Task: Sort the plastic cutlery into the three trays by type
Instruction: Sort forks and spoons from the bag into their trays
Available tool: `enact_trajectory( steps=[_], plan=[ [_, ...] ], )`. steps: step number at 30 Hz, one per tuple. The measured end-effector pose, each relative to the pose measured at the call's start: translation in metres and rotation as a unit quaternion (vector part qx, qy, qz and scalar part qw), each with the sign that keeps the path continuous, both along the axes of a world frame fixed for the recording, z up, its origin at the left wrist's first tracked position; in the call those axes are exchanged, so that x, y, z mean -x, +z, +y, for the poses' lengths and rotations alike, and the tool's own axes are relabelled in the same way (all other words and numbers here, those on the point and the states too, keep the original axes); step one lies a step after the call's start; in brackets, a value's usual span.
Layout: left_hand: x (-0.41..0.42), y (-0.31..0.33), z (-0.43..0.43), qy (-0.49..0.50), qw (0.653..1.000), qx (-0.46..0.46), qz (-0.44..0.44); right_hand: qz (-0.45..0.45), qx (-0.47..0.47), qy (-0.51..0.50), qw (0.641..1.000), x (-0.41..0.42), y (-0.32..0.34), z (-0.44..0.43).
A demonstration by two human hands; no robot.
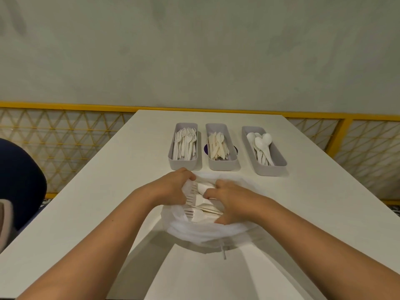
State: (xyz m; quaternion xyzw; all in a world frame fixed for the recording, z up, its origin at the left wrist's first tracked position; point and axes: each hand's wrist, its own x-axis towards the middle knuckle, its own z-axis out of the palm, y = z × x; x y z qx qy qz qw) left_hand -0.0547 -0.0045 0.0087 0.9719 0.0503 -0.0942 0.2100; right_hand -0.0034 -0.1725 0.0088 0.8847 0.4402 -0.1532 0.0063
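Observation:
A clear plastic bag [201, 232] lies on the white table [97, 191], holding a heap of white plastic forks and spoons [201, 207]. My left hand [171, 187] grips the bag's left rim. My right hand [229, 202] reaches into the bag's mouth, its fingers curled among the cutlery; whether it holds a piece I cannot tell. Beyond the bag stand three grey trays: the left tray [183, 163] holds forks, the middle tray [223, 164] holds knives, and the right tray [279, 163] holds spoons.
A dark blue chair back [19, 180] stands off the table's left edge. A yellow-framed lattice railing [65, 131] runs behind the table, under a grey wall. A purple mark [206, 148] shows on the table beside the middle tray.

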Motion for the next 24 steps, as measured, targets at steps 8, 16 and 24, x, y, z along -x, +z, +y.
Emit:
enact_trajectory(
  steps=[8, 16, 24],
  plan=[
    [0.003, 0.004, -0.002, 0.004, 1.000, 0.022, -0.003, 0.118, -0.080, -0.048, 0.989, -0.007, -0.011, -0.010],
    [0.005, 0.009, 0.000, 0.015, 0.999, 0.048, 0.001, 0.116, -0.089, -0.068, 0.987, -0.010, -0.011, -0.016],
    [0.004, 0.011, 0.012, 0.055, 0.965, 0.254, 0.040, 0.168, -0.120, -0.040, 0.978, -0.013, 0.001, -0.026]
  ],
)
